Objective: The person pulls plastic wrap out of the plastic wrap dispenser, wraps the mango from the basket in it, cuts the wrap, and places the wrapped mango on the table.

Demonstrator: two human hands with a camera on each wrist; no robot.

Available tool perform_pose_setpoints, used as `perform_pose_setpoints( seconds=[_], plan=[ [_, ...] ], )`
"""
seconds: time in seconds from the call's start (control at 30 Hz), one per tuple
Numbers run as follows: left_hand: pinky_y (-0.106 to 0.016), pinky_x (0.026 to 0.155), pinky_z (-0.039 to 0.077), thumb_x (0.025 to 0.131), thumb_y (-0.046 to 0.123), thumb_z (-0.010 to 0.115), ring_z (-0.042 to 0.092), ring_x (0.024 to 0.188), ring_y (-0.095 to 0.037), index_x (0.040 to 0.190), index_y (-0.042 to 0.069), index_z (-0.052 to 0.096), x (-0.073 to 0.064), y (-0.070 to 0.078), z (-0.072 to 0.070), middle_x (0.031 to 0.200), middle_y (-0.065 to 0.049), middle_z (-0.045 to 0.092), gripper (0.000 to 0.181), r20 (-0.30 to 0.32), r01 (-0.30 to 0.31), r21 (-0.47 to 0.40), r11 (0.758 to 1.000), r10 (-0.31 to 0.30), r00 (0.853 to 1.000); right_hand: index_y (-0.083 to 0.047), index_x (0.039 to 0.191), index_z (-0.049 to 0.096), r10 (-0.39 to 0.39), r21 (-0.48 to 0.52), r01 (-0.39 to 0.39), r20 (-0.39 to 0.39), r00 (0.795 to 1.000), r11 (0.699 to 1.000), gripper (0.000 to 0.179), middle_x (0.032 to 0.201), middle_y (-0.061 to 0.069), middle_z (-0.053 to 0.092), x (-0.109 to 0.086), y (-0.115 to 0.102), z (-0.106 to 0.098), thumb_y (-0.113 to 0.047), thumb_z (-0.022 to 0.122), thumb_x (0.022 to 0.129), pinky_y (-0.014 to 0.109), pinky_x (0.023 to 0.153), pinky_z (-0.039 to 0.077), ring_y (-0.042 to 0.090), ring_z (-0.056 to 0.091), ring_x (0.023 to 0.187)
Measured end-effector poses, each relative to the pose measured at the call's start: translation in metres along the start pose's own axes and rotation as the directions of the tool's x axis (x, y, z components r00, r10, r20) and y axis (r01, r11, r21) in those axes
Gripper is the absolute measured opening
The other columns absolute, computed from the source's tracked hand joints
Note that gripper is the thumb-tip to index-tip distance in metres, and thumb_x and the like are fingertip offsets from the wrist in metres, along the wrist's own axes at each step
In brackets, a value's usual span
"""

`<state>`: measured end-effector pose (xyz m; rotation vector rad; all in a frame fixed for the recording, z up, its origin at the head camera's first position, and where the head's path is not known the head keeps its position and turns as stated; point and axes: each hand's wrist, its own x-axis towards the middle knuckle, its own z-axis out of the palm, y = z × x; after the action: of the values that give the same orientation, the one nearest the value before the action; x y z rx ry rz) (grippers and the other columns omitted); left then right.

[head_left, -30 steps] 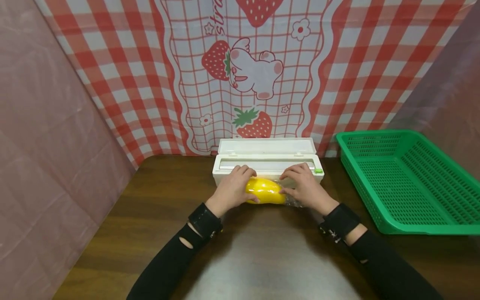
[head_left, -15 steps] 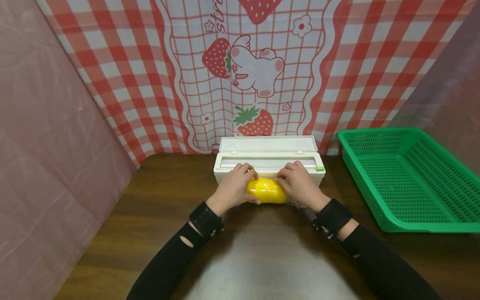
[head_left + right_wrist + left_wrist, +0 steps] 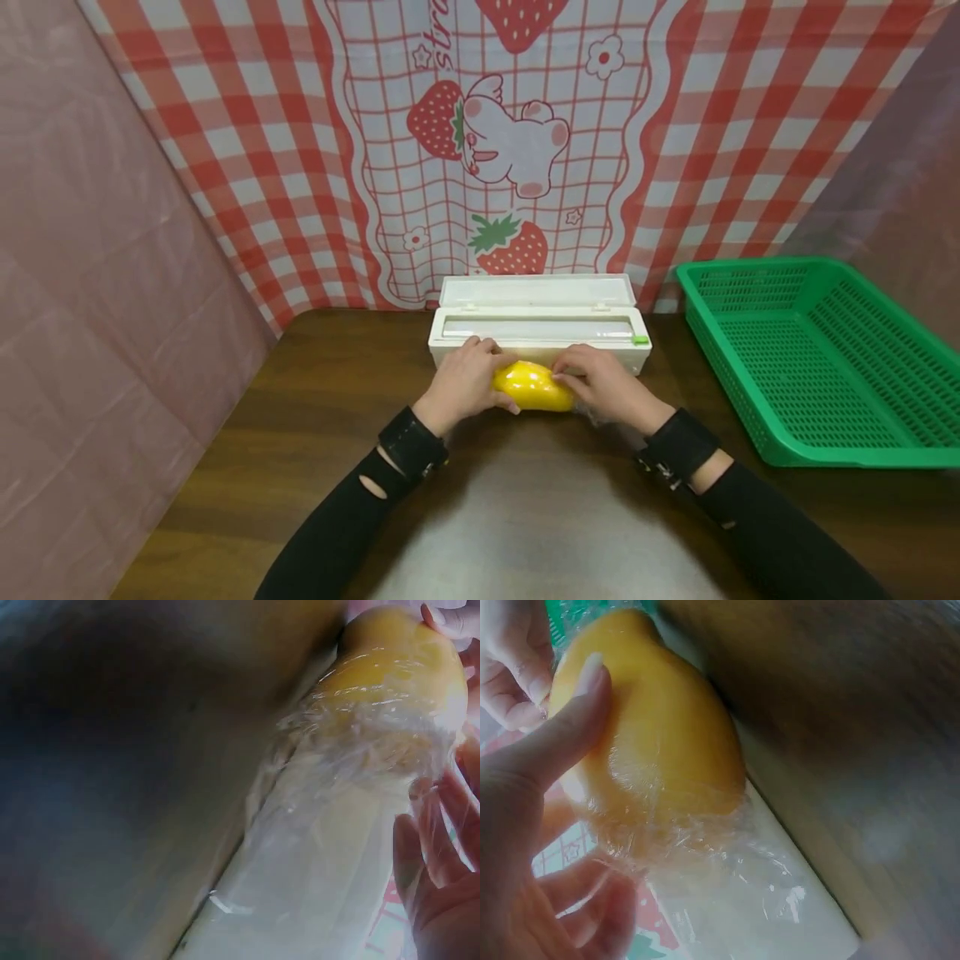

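Observation:
A glossy yellow, rounded, fruit-shaped thing [image 3: 531,386] lies crosswise in front of the white cling film dispenser [image 3: 536,323]. Clear cling film [image 3: 742,877] covers it, with loose, crumpled film at its ends. My left hand [image 3: 467,379] grips its left part, the thumb on the near side and the fingers over the far side. At the right end my right hand [image 3: 606,383] pinches the edge of the film between thumb and forefinger. In the right wrist view, wrinkled film [image 3: 322,772] trails from the yellow thing past my right fingers.
The dispenser's lid [image 3: 536,292] stands raised at the back, and a small green slider [image 3: 639,340] sits at its right end. A green plastic basket [image 3: 720,358] stands to the right on the brown wooden table [image 3: 300,433]. Behind hangs a red-checked strawberry cloth [image 3: 517,150].
My right hand has moved a little left, then back slightly, and its fingers now pinch film against the yellow thing's far right side. My left hand keeps its grip.

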<state>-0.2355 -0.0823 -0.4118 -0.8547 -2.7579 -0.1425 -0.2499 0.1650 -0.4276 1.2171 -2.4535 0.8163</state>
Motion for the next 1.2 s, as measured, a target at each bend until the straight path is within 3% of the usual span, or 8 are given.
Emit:
perform_pose_setpoints(
  seconds=[0.13,0.23,0.43,0.57,0.7,0.87,1.0,1.2],
  plan=[
    [-0.026,0.061,0.042,0.06,0.066,0.069,0.044,0.082,-0.015,0.123,0.027,0.06,-0.002,0.004,0.0,0.11,0.001,0.062,0.074,-0.065,-0.03,0.043,0.999,0.032,0.997,-0.021,0.09,0.062,0.069,0.007,-0.07,0.039,0.997,0.998,0.011,0.085,-0.012,0.058,-0.003,0.001,-0.003,-0.029,0.066,0.083,0.026,0.069,0.046,0.005,0.052,0.076],
    [-0.026,0.061,0.04,0.062,0.063,0.069,0.043,0.081,-0.015,0.124,0.026,0.06,-0.003,0.008,-0.001,0.112,0.0,0.063,0.073,-0.117,-0.077,0.093,0.993,0.087,0.989,-0.021,0.091,0.058,0.147,-0.008,-0.147,0.053,0.988,0.989,0.029,0.083,-0.011,0.056,-0.002,-0.003,-0.006,-0.043,0.07,0.076,0.025,0.068,0.046,0.006,0.051,0.074],
    [-0.032,0.075,0.04,0.063,0.063,0.069,0.046,0.089,-0.018,0.121,0.018,0.061,-0.004,0.019,-0.009,0.108,-0.002,0.059,0.074,-0.248,-0.182,0.144,0.973,0.213,0.945,-0.012,0.133,0.043,0.193,-0.138,-0.176,0.128,0.973,0.975,0.095,0.117,0.004,0.052,0.006,-0.015,-0.004,-0.066,0.07,0.06,0.034,0.078,0.046,0.016,0.05,0.095],
    [-0.033,0.079,0.038,0.062,0.065,0.068,0.044,0.094,-0.02,0.117,0.016,0.056,-0.002,0.026,-0.014,0.107,-0.003,0.052,0.075,-0.294,-0.21,0.118,0.97,0.236,0.926,-0.018,0.135,0.039,0.182,-0.162,-0.155,0.17,0.968,0.975,0.095,0.116,-0.001,0.052,0.01,-0.021,-0.002,-0.067,0.069,0.06,0.033,0.077,0.046,0.013,0.049,0.089],
    [-0.034,0.087,0.037,0.06,0.071,0.065,0.041,0.104,-0.022,0.117,0.016,0.051,0.0,0.03,-0.017,0.114,-0.006,0.047,0.08,-0.247,-0.168,0.1,0.981,0.188,0.951,-0.021,0.126,0.045,0.151,-0.166,-0.124,0.157,0.976,0.978,0.08,0.106,-0.009,0.055,0.013,-0.023,0.0,-0.063,0.07,0.063,0.03,0.078,0.044,0.01,0.048,0.086],
    [-0.034,0.089,0.039,0.059,0.077,0.058,0.04,0.109,-0.022,0.13,0.016,0.043,0.0,0.033,-0.017,0.124,-0.006,0.046,0.095,-0.119,-0.111,0.09,0.99,0.122,0.985,-0.015,0.123,0.048,0.115,-0.206,-0.084,0.145,0.983,0.975,0.076,0.108,-0.002,0.057,0.013,-0.03,0.002,-0.052,0.076,0.063,0.033,0.08,0.045,0.013,0.05,0.089],
    [-0.031,0.085,0.043,0.063,0.075,0.057,0.044,0.104,-0.018,0.139,0.019,0.035,-0.003,0.032,-0.014,0.124,-0.002,0.049,0.098,-0.076,-0.075,0.032,0.997,0.077,0.994,-0.012,0.123,0.048,0.088,-0.217,-0.062,0.112,0.99,0.974,0.074,0.111,0.001,0.055,0.011,-0.034,0.001,-0.044,0.079,0.064,0.033,0.082,0.045,0.015,0.048,0.093],
    [-0.029,0.076,0.046,0.063,0.076,0.057,0.048,0.095,-0.013,0.138,0.023,0.036,-0.006,0.028,-0.011,0.119,0.002,0.052,0.095,-0.119,-0.036,-0.084,0.996,0.026,0.993,-0.013,0.128,0.046,0.079,-0.161,-0.068,0.067,0.995,0.985,0.078,0.114,0.001,0.052,0.008,-0.036,-0.001,-0.037,0.081,0.063,0.035,0.085,0.043,0.015,0.044,0.096]
  ],
)
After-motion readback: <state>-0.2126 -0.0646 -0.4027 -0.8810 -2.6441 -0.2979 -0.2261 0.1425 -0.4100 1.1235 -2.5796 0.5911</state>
